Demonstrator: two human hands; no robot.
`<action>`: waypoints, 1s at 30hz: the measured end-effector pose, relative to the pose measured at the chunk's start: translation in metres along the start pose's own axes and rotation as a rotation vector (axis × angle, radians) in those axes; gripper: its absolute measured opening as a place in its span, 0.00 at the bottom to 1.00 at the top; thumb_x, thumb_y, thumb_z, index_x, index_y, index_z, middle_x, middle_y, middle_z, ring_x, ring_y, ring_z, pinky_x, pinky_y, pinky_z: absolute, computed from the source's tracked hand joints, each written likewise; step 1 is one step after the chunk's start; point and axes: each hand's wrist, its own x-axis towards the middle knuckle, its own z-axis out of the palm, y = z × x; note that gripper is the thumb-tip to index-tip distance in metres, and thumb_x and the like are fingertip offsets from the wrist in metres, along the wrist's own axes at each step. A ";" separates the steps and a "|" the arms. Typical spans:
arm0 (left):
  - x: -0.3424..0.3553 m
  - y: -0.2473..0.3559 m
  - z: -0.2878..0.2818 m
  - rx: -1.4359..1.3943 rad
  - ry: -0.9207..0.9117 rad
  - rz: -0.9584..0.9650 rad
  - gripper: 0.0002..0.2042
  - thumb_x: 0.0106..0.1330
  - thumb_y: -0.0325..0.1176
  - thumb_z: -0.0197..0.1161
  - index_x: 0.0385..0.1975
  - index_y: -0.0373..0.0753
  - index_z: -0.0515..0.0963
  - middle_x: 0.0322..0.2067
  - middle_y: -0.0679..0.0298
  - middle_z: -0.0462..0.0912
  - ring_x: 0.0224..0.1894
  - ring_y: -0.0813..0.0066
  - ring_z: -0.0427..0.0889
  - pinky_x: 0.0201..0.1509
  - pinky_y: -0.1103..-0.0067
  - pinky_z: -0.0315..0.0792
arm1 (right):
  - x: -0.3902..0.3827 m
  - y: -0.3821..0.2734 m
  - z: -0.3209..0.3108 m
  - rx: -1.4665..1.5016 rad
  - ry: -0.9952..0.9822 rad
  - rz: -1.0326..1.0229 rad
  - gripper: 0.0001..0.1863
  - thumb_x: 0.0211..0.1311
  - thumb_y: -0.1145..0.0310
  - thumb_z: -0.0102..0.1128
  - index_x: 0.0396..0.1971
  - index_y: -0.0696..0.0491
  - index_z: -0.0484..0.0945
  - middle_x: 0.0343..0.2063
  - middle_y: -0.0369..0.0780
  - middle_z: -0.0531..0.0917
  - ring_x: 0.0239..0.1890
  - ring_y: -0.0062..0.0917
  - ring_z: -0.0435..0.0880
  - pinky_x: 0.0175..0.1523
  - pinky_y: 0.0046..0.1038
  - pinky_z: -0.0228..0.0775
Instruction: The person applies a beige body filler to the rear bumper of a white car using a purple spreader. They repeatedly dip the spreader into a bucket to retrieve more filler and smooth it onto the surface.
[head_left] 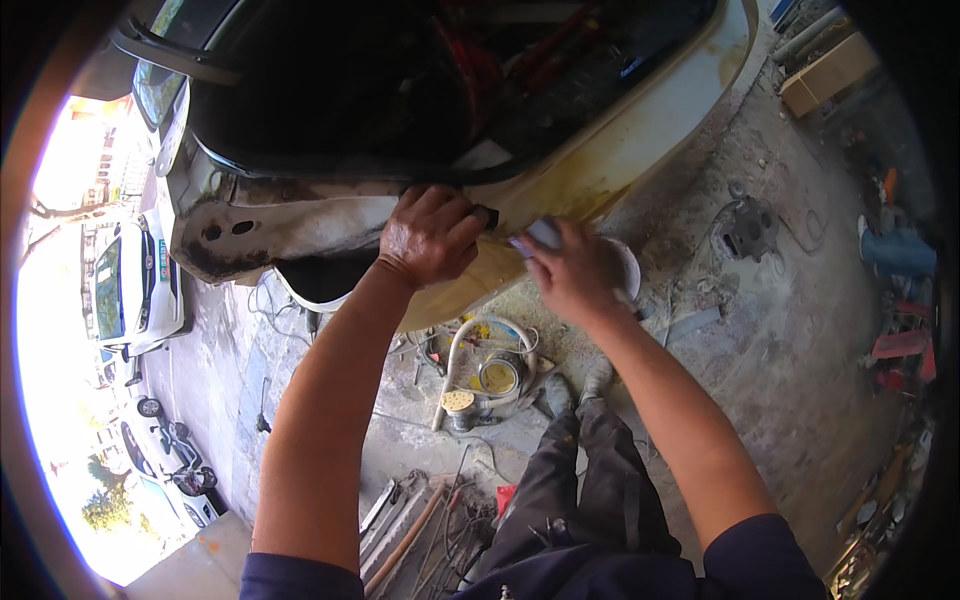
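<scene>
dusty concrete floor [800, 330] all round, with a patchy car body [330, 217] at the far side. by its near edge the right hand [575, 272] grasps a greyish block [543, 234]; further left, the left hand [430, 235] curls against the car body, gripping what i can't tell.

Your view is taken from your head, by the left of two side-by-side fisheye cameras, and faces steeply downward and forward. Your forearms [325, 430] enter from the lower edge; your left hand [432, 235] and right hand [580, 275] sit near mid-field, fairly close to the lens, below the car window [340, 90]. You look down on your shoes [560, 393] and the floor [800, 380], with a parked white car [160, 290] distant at the curved left rim.
</scene>
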 end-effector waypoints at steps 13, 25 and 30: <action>-0.004 -0.003 0.002 -0.010 0.015 -0.040 0.20 0.52 0.41 0.78 0.48 0.51 0.89 0.46 0.71 0.90 0.54 0.62 0.88 0.57 0.60 0.82 | 0.018 0.020 -0.005 -0.102 0.058 -0.097 0.22 0.76 0.60 0.73 0.68 0.36 0.91 0.65 0.49 0.80 0.64 0.48 0.80 0.66 0.51 0.78; -0.003 -0.002 0.003 -0.011 0.035 -0.052 0.18 0.52 0.40 0.78 0.45 0.53 0.89 0.44 0.73 0.91 0.53 0.64 0.88 0.56 0.62 0.82 | 0.019 0.012 -0.005 -0.090 0.020 -0.021 0.21 0.74 0.60 0.75 0.65 0.36 0.93 0.64 0.48 0.81 0.62 0.50 0.81 0.65 0.51 0.80; 0.004 0.003 0.010 -0.020 0.035 -0.040 0.18 0.52 0.40 0.77 0.45 0.52 0.89 0.44 0.73 0.90 0.53 0.65 0.88 0.56 0.62 0.82 | 0.032 -0.025 0.021 0.104 0.109 -0.024 0.19 0.74 0.61 0.75 0.63 0.40 0.93 0.63 0.49 0.81 0.61 0.50 0.80 0.63 0.52 0.79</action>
